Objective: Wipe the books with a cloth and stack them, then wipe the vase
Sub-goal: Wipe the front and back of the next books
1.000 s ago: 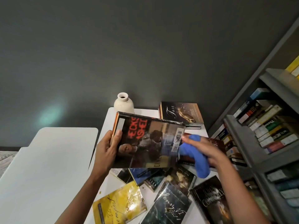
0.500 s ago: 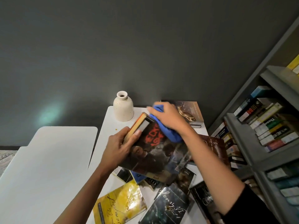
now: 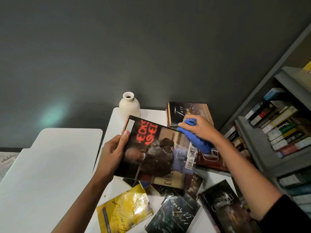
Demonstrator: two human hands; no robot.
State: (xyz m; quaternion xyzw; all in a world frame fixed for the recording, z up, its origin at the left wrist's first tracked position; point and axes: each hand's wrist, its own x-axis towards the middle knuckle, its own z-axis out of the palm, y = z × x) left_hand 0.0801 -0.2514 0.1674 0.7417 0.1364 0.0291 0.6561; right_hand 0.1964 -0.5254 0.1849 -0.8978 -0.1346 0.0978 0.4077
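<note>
My left hand [image 3: 112, 154] grips the left edge of a dark paperback with red neon lettering [image 3: 156, 148], held tilted above the table. My right hand [image 3: 201, 129] holds a bunched blue cloth [image 3: 197, 141] against the book's upper right corner. A cream ceramic vase [image 3: 129, 105] stands upright at the table's far edge, behind the held book. To its right sits a short stack of books topped by a dark cover reading "Fuse" [image 3: 185, 111].
Several loose books lie on the white table [image 3: 116, 184]: a yellow one [image 3: 124, 214], a dark "Henry VI" [image 3: 175, 214], a black one [image 3: 223, 206] and a red one [image 3: 210, 160]. A grey bookshelf [image 3: 262, 148] full of books stands at right. A second white surface [image 3: 47, 165] lies left.
The blue cloth in my right hand swept from the book's right edge up to its top left and back across to the upper right corner. The book has tilted flatter again.
</note>
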